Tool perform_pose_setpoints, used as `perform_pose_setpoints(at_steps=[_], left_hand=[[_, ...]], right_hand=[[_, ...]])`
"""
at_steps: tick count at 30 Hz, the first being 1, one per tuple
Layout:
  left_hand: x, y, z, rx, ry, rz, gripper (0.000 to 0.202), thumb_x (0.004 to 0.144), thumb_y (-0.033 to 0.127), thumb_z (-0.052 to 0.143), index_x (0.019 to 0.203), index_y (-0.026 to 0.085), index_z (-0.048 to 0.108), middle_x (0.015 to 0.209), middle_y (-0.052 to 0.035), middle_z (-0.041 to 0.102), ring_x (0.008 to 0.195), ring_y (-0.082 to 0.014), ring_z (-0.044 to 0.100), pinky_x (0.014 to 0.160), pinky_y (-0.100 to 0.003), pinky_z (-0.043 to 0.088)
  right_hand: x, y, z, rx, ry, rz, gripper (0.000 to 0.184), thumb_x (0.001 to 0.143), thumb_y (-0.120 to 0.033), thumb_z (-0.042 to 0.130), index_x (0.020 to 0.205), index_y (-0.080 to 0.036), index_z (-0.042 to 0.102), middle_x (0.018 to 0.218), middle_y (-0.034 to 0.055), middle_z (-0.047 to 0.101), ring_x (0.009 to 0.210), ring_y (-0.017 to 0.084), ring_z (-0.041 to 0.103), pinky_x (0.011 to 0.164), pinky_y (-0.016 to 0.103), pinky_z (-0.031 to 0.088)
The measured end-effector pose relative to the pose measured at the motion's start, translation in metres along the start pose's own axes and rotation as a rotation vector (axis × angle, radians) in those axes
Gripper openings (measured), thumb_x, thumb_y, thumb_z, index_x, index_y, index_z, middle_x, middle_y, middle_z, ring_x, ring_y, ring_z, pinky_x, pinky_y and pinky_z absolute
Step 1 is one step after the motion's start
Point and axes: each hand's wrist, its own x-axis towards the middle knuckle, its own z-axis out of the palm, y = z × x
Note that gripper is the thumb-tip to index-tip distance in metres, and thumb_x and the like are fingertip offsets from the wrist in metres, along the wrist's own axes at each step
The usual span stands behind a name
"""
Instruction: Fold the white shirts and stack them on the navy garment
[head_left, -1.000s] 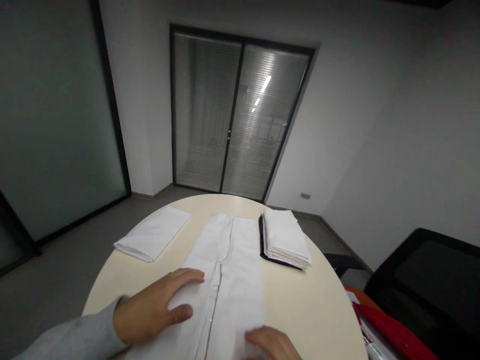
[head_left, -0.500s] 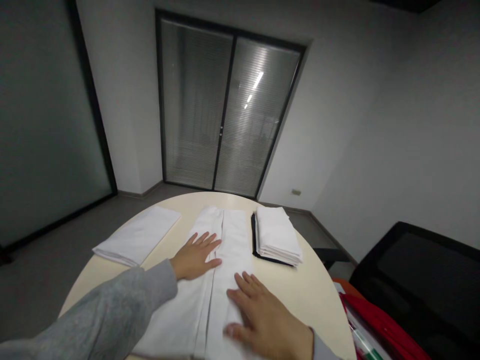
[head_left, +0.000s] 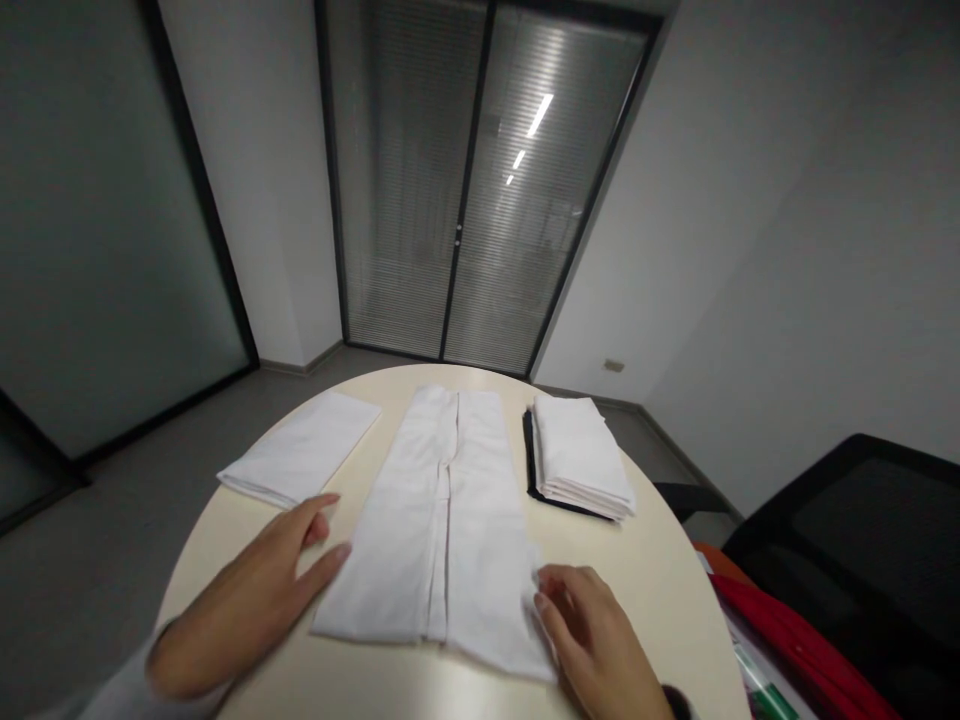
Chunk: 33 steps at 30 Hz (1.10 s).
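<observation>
A long white cloth (head_left: 487, 520), folded inward with two edges meeting along a middle seam, lies lengthwise on the round table in front of me. My left hand (head_left: 262, 580) is at its left edge, thumb and forefinger spread apart, the thumb tip close to the cloth. On the opposite side, my right hand (head_left: 600, 630) has its curled fingers and thumb closed at the cloth's right edge, which looks slightly blurred there. To the left lies a separate folded white cloth (head_left: 304, 447), just beyond my left fingers.
A stack of folded white cloths (head_left: 581, 450) rests on a dark folded piece (head_left: 532, 465) at the table's right. The cream round tabletop (head_left: 667, 600) has a curved edge. A black mesh chair (head_left: 862, 550) with red items (head_left: 795, 640) stands at right.
Both hands have left the top of the white cloth and moved apart to its two side edges, the left one also drawing nearer to me. The view has tilted down slightly.
</observation>
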Motion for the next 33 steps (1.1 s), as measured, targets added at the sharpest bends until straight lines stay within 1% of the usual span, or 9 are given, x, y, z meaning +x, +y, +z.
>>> perform_pose_setpoints(at_steps=[4,9,13,16,18,22,26,29,33], left_hand=[[-0.059,-0.045,0.016,0.037,-0.09,0.178,0.085,0.079,0.056,0.075,0.156,0.04,0.044,0.13,-0.0072,0.07,0.117,-0.0346,0.066,0.1,-0.047,0.056],[-0.053,-0.025,0.035,-0.009,-0.117,0.164,0.072,0.087,0.042,0.071,0.155,0.044,0.047,0.147,-0.004,0.063,0.132,-0.0343,0.06,0.112,-0.051,0.05],[-0.037,0.004,0.029,-0.116,-0.108,0.138,0.048,0.095,0.04,0.061,0.144,0.04,0.062,0.142,-0.0017,0.066,0.127,-0.0281,0.064,0.111,-0.039,0.052],[-0.034,0.013,0.019,-0.152,-0.083,0.188,0.032,0.098,0.043,0.058,0.125,0.036,0.074,0.13,-0.0027,0.07,0.122,-0.0258,0.065,0.106,-0.032,0.054],[-0.033,0.017,0.012,-0.178,-0.058,0.198,0.027,0.1,0.046,0.056,0.111,0.033,0.077,0.116,-0.0038,0.072,0.112,-0.0244,0.068,0.098,-0.029,0.056],[-0.021,0.03,0.001,-0.255,0.005,0.152,0.032,0.1,0.052,0.053,0.105,0.027,0.073,0.102,-0.0043,0.071,0.1,-0.0233,0.067,0.091,-0.029,0.054],[-0.003,0.052,-0.012,-0.343,0.038,-0.001,0.048,0.097,0.063,0.051,0.117,0.023,0.067,0.09,-0.0031,0.068,0.088,-0.0237,0.064,0.078,-0.03,0.054],[0.001,0.067,-0.022,-0.455,-0.027,-0.143,0.06,0.094,0.071,0.05,0.127,0.023,0.061,0.075,0.002,0.058,0.069,-0.0196,0.058,0.059,-0.027,0.047],[-0.017,0.057,-0.02,-0.565,-0.138,-0.2,0.063,0.091,0.072,0.055,0.131,0.024,0.058,0.081,0.0013,0.061,0.067,-0.0182,0.059,0.059,-0.027,0.049]], right_hand=[[-0.016,0.015,-0.004,-0.013,-0.122,-0.098,0.053,0.083,-0.047,0.078,0.132,-0.029,0.067,0.129,0.0133,0.069,0.119,0.035,0.064,0.103,0.052,0.055],[-0.019,0.031,0.006,-0.057,-0.225,-0.135,0.085,0.071,-0.046,0.09,0.149,-0.034,0.057,0.15,0.0144,0.058,0.143,0.045,0.047,0.115,0.069,0.041],[-0.02,0.034,0.008,-0.026,-0.14,-0.174,0.073,0.081,-0.038,0.081,0.15,-0.035,0.056,0.157,0.0121,0.052,0.152,0.043,0.035,0.119,0.074,0.029],[-0.019,0.021,0.005,0.067,-0.054,-0.2,0.051,0.092,-0.033,0.068,0.142,-0.034,0.063,0.146,0.0096,0.063,0.144,0.036,0.049,0.124,0.071,0.022],[-0.015,0.007,0.002,0.194,-0.012,-0.133,0.035,0.098,-0.039,0.06,0.13,-0.031,0.072,0.132,0.0089,0.072,0.136,0.033,0.058,0.124,0.063,0.03],[0.003,-0.023,-0.004,0.492,0.128,0.115,0.039,0.095,-0.058,0.062,0.107,-0.023,0.076,0.106,0.0107,0.076,0.103,0.029,0.07,0.09,0.04,0.058],[0.024,-0.046,-0.011,0.801,0.181,0.309,0.044,0.082,-0.061,0.074,0.104,-0.023,0.07,0.079,0.0008,0.065,0.067,0.017,0.057,0.057,0.026,0.047],[0.026,-0.056,-0.017,1.014,0.099,0.453,0.043,0.074,-0.055,0.08,0.101,-0.024,0.068,0.076,-0.0016,0.062,0.061,0.015,0.053,0.053,0.025,0.043],[-0.003,-0.045,-0.013,0.99,-0.016,0.506,0.044,0.074,-0.054,0.079,0.104,-0.023,0.072,0.084,0.0025,0.069,0.068,0.019,0.061,0.059,0.028,0.048]])
